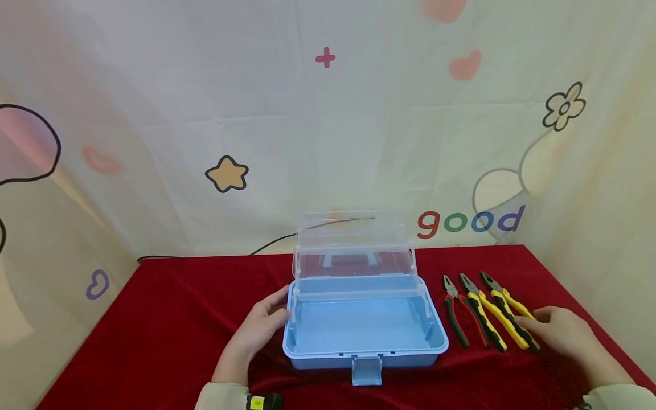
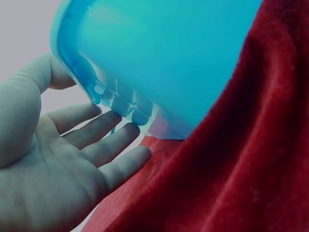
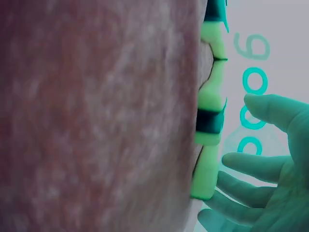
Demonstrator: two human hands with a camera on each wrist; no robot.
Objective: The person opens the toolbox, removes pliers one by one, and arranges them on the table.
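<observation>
A light blue toolbox (image 1: 359,326) stands with its clear lid (image 1: 359,263) raised at the back and its front latch (image 1: 367,370) hanging down. At the box's left side is my left hand (image 1: 261,323), thumb near the rim and fingers loosely extended along the outer wall. Right of the box lie three pairs of pliers: red-and-black pliers (image 1: 450,287), yellow-and-black pliers (image 1: 499,318) in the middle, and another yellow-and-black pair, the rightmost pliers (image 1: 504,310). My right hand (image 1: 561,333) is beside the rightmost handles, fingers apart; contact is unclear.
A dark red cloth (image 1: 195,307) covers the table and bunches near the front in the left wrist view. Behind hangs a pale printed curtain (image 1: 266,125). A thin black cable (image 1: 274,242) runs along the back edge.
</observation>
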